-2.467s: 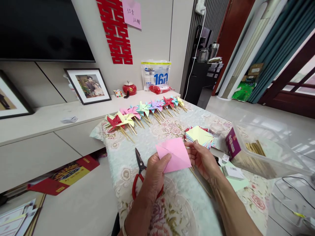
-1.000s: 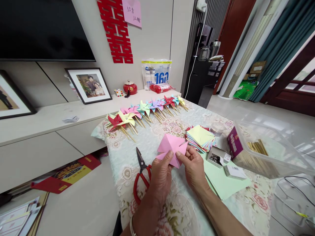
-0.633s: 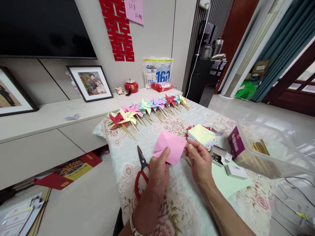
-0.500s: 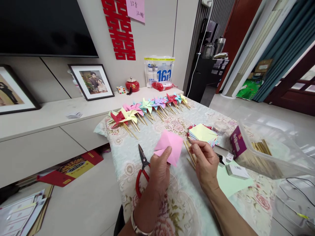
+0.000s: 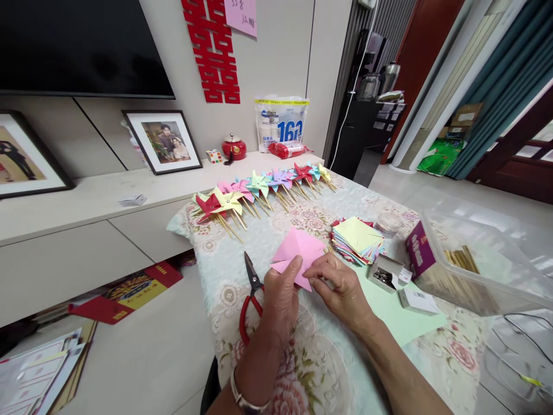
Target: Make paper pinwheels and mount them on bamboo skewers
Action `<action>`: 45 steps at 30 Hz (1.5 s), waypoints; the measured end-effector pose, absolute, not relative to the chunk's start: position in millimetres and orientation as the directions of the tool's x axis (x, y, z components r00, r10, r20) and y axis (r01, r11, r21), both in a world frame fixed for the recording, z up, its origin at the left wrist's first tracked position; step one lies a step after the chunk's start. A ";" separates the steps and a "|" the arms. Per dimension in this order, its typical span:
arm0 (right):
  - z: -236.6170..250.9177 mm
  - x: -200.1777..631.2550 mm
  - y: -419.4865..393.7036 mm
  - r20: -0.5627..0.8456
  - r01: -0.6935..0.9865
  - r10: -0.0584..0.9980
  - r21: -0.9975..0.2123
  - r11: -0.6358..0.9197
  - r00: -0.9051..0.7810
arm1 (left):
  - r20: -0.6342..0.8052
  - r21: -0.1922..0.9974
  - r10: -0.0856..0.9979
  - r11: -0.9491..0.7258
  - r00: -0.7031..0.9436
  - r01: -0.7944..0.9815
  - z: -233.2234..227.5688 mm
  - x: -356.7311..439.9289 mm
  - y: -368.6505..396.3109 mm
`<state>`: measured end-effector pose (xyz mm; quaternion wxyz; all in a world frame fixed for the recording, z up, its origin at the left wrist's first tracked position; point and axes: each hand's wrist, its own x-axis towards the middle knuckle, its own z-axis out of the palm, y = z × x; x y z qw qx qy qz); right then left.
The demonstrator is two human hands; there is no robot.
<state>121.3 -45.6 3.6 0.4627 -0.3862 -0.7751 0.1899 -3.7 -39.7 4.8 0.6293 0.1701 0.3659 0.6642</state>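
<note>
A pink square of paper [image 5: 298, 248] with slits cut into it is pinched between the thumb and fingers of my left hand [image 5: 283, 288]. At the paper's lower right edge, the thumb and fingertips of my right hand [image 5: 337, 285] are pressed together; whatever lies between them is too small or hidden to make out. Red-handled scissors [image 5: 252, 291] lie open-bladed just left of my left hand. Beyond my right hand is a stack of coloured paper squares [image 5: 358, 237]. An opened small box [image 5: 384, 274] of dark metal pieces sits on pale green paper [image 5: 404, 314].
Finished paper pinwheels [image 5: 259, 185] on sticks lie in a row along the table's far side. A clear plastic bin [image 5: 479, 276] with wooden sticks stands at the right. A small white box [image 5: 418, 301] lies near it. Behind is a cabinet [image 5: 108, 210] with framed photos.
My right hand has moved left, from above the loose sticks to the edge of the pink paper, uncovering the small open box. My left hand keeps its hold on the paper.
</note>
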 end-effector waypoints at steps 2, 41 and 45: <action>2.4 121.8 -45.9 0.562 0.421 0.776 -0.654 0.628 -0.285 | -0.230 0.698 0.963 0.061 -0.143 -0.713 3.6 -3.8 -39.6; 6.2 115.4 -43.8 0.042 0.042 0.998 -0.998 0.044 -0.036 | -0.145 0.896 0.982 0.080 -0.118 -0.437 -0.2 2.2 -47.5; 5.5 114.4 -43.3 0.029 0.007 0.999 -1.000 0.029 -0.039 | -0.146 0.901 0.982 0.082 -0.120 -0.426 0.5 2.3 -47.3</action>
